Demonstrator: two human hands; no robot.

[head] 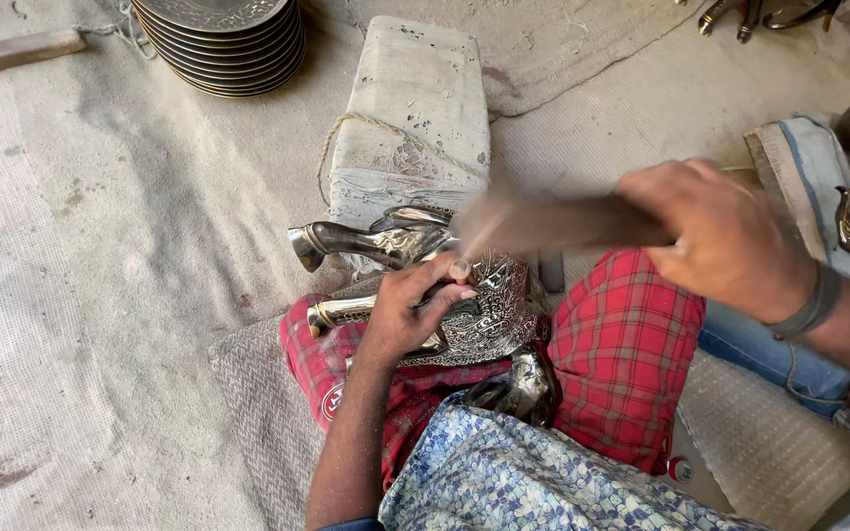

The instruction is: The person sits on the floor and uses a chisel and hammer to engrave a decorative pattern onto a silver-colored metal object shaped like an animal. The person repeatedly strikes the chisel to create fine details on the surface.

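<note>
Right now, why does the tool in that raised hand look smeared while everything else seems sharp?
In the head view, the hammer in the right hand is streaked by motion blur, its head a brown smear. The left hand on the engraved metal vessel is crisp. Daylight is soft and even, with bright glints on the vessel's spout and the stacked metal plates.

Under my left grip (pixel 407 313) the metal figure (pixel 484 305) is shiny silver with rough chased patterning, resting on my soft red checked cloth (pixel 622 344), while beyond it lies coarse, matt, dusty sacking (pixel 130 246) and glossy stacked metal plates (pixel 223 44).
</note>
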